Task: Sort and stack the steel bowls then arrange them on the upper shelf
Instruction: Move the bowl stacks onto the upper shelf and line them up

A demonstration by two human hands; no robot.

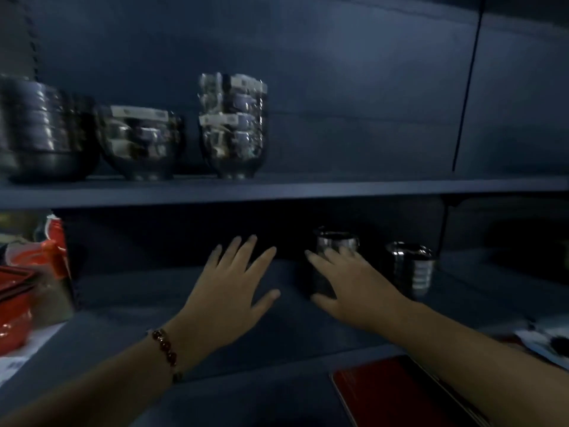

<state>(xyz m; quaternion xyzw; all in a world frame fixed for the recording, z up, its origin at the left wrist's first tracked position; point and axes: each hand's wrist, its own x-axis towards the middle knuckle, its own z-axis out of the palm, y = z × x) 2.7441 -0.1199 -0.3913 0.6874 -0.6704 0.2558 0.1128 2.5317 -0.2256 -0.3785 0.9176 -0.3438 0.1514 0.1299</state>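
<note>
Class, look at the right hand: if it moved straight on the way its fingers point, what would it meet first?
Probably the steel cup just beyond the right hand; its fingertips already overlap it, though depth is unclear.

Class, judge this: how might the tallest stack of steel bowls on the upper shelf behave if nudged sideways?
The tallest stack rises high over a narrow foot, so it probably tips easily. Its shiny steel likely slides on the smooth upper shelf.

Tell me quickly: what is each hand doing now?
Left hand: open, fingers spread, holding nothing.
Right hand: open, reaching at a steel cup stack, not gripping.
</note>
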